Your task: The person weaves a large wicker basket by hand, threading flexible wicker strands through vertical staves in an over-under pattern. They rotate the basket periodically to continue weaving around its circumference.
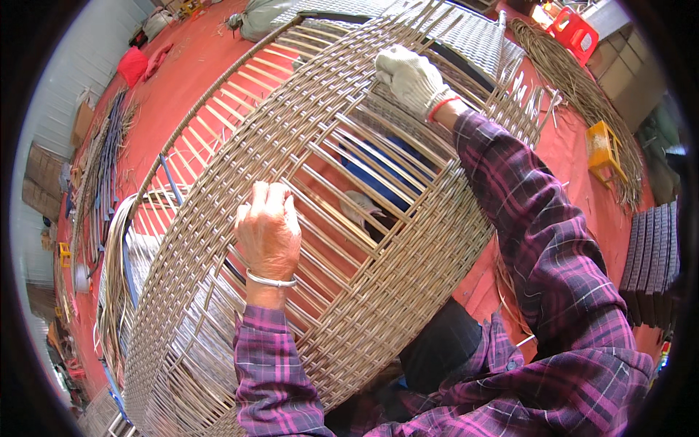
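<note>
A large curved wicker panel (408, 251) of brown rattan-like strands fills the middle, with woven bands on both sides of a gap of bare parallel rods (331, 197). My left hand (268, 229), bare with a pale bracelet, is closed at the edge of the far woven band, over the rods. Its fingertips are hidden. My right hand (413, 79), in a white knitted glove with a red cuff, makes a fist against the weave near the panel's far right end. What lies inside the fist cannot be seen. Loose strand ends (535, 98) stick out past it.
A red floor (196, 84) spreads around. Long loose strands (582, 87) lie at the right, near a yellow stool (606, 153) and a red plastic stool (575, 33). Stacked dark woven pieces (650, 262) stand at far right. Strand bundles (98, 175) lie at left.
</note>
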### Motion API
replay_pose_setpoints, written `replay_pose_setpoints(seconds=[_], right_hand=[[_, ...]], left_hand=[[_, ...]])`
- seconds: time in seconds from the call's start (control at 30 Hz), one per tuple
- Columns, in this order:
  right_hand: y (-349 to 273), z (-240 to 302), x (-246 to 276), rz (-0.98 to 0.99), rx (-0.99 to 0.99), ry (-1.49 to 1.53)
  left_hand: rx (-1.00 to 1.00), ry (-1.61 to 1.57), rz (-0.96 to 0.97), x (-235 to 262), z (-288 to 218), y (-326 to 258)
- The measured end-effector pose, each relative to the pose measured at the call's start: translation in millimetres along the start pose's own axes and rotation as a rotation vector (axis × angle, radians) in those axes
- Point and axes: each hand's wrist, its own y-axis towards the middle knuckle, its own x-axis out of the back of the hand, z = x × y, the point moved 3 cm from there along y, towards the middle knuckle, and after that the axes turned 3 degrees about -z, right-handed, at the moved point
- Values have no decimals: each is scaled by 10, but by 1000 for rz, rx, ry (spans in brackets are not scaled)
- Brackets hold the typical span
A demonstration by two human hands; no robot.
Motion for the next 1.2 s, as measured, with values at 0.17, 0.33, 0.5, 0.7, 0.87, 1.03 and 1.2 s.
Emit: replay_pose_setpoints(seconds=[0.17,0.33,0.5,0.7,0.87,1.03,1.2], right_hand=[[-245,-139,211,-98,94,91],[-162,-278,218,-11,-206,-26],[-63,-256,120,21,-197,-39],[-293,-250,133,33,-136,-17],[-599,-41,232,-157,1,-51],[-1106,493,612,-234,127,-97],[-1458,1094,766,-80,267,67]], left_hand=[[10,16,-82,-41,39,34],[54,27,-89,-84,61,16],[-44,-87,-88,48,-34,-152],[-70,-382,53,259,-225,-468],[-84,-250,242,543,-241,-1010],[-20,-78,241,846,-156,-1670],[251,109,118,1138,136,-2458]])
